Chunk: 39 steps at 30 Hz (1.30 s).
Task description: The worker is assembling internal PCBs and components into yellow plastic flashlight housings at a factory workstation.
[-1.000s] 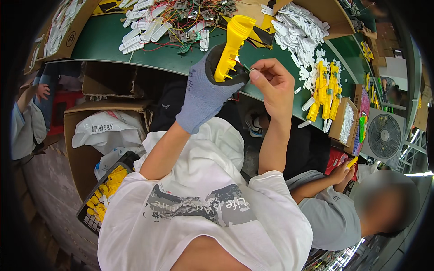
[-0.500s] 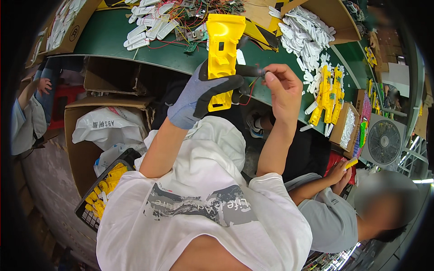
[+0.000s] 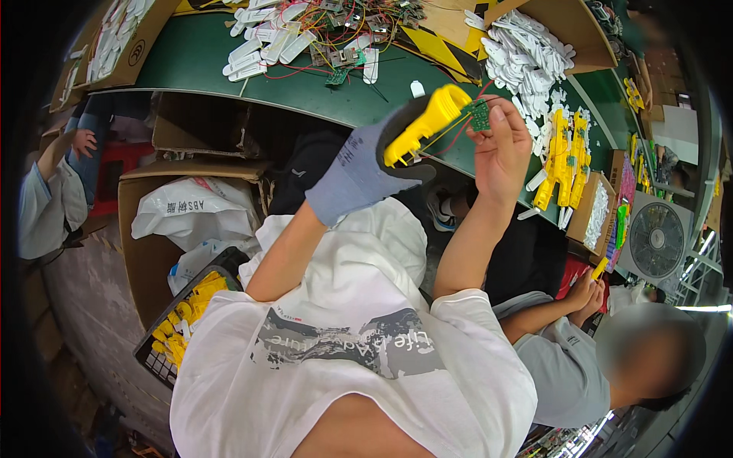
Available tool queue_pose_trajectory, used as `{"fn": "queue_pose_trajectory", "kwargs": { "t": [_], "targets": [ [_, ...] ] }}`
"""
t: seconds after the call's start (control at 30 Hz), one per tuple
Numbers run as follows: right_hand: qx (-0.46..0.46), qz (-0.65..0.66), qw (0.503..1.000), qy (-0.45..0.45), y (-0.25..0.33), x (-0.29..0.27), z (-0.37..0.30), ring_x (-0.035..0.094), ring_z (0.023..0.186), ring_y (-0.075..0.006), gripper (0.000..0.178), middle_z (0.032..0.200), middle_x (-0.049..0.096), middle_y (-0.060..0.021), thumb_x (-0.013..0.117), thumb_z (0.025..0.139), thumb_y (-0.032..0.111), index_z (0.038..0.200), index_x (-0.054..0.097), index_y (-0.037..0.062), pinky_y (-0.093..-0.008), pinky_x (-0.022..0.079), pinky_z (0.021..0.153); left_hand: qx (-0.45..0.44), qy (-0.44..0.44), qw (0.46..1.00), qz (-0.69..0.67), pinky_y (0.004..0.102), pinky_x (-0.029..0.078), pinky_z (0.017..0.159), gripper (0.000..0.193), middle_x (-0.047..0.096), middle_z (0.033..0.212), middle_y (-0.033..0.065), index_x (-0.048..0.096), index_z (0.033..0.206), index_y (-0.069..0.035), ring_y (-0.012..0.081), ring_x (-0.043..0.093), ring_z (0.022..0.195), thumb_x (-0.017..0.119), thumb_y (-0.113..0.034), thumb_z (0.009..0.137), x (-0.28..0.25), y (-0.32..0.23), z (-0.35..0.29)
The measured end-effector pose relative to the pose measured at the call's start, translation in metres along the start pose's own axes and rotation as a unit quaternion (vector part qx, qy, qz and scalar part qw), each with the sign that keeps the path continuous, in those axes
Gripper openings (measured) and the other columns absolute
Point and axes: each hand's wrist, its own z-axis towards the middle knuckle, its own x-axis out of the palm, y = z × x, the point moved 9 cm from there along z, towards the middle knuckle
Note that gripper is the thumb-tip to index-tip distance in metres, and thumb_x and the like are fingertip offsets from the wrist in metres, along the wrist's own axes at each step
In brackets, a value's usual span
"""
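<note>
Far left: a seated person's sleeve and hand at the frame edge, not the wearer's.

Lower left: a black crate of yellow moulded parts, beside an open cardboard box holding white plastic bags.

Upper left to centre: the green workbench, with white plastic shells scattered on it and a tangle of wired circuit boards behind them.

Centre: the left hand, in a grey knit glove, is closed around the lower end of a yellow plastic housing, which is raised above the bench edge and tilted up to the right. Judged light, rigid and smooth-skinned; the gloved palm gives it grip, and the broad body is the sound place to hold it.

Centre right: the right hand, bare, has thumb and fingertips pinched together on a small green circuit board, just beside the housing's top. Thin red and yellow wires run between the two (likely delicate at the solder joints, so the board is best held by its edges and the wires left slack).

Right: a heap of white parts, upright yellow housings, a carton of small white pieces, and a desk fan.

Lower right: a second person's hands on a yellow part.
</note>
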Motion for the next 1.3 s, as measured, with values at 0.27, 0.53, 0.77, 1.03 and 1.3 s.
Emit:
{"fn": "queue_pose_trajectory", "kwargs": {
  "t": [0.27, 0.53, 0.77, 1.03, 1.3],
  "targets": [
    [-0.062, -0.122, 0.991, 0.0, 0.015, 0.005, -0.003, 0.052, 0.062, -0.0043, 0.014, 0.074, 0.061, -0.0007, 0.065, 0.083, 0.011, 0.09, 0.063, -0.0019, -0.0192, 0.043, 0.056, -0.072, 0.019, 0.996, -0.054, 0.0289, 0.048, 0.072, 0.059, 0.063, 0.092, 0.0109, 0.047, 0.122, -0.001, 0.0198, 0.062, 0.079, 0.073, -0.017, 0.072, 0.004, 0.012, -0.012],
    [-0.067, -0.211, 0.975, 0.021, 0.005, 0.005, -0.007, 0.052, 0.066, -0.004, 0.013, 0.076, 0.059, 0.0003, 0.063, 0.086, 0.011, 0.089, 0.061, -0.0015, -0.0186, 0.043, 0.062, -0.178, -0.097, 0.872, -0.445, 0.0315, 0.053, 0.046, 0.058, 0.059, 0.098, 0.015, 0.044, 0.115, -0.005, 0.0206, 0.062, 0.064, 0.037, -0.057, 0.09, -0.02, 0.038, -0.019],
    [-0.13, -0.184, 0.969, 0.098, 0.002, 0.05, -0.017, 0.054, 0.068, -0.0052, 0.009, 0.08, 0.063, -0.0026, 0.064, 0.082, 0.005, 0.087, 0.062, -0.0028, -0.0189, 0.044, 0.064, -0.242, -0.113, 0.901, -0.341, 0.0268, 0.051, 0.05, 0.048, 0.06, 0.088, 0.0079, 0.049, 0.113, -0.003, 0.0151, 0.061, 0.062, 0.042, -0.046, 0.093, -0.02, 0.038, -0.019],
    [-0.189, -0.266, 0.94, 0.094, -0.004, 0.071, -0.012, 0.05, 0.061, -0.0041, 0.009, 0.074, 0.062, -0.0018, 0.068, 0.078, 0.005, 0.084, 0.065, -0.0014, -0.0173, 0.039, 0.056, -0.218, -0.101, 0.89, -0.387, 0.0214, 0.047, 0.05, 0.044, 0.059, 0.08, 0.0031, 0.05, 0.114, -0.003, 0.0086, 0.056, 0.059, 0.046, -0.041, 0.093, -0.011, 0.043, -0.025],
    [-0.198, -0.247, 0.943, 0.1, -0.008, 0.067, -0.013, 0.049, 0.061, -0.0037, 0.008, 0.071, 0.06, -0.001, 0.068, 0.079, 0.004, 0.084, 0.065, -0.002, -0.0169, 0.037, 0.055, -0.229, -0.082, 0.905, -0.35, 0.0265, 0.05, 0.05, 0.046, 0.059, 0.089, 0.0093, 0.05, 0.114, -0.003, 0.0166, 0.062, 0.064, 0.047, -0.043, 0.091, -0.01, 0.037, -0.025]
  ]
}}
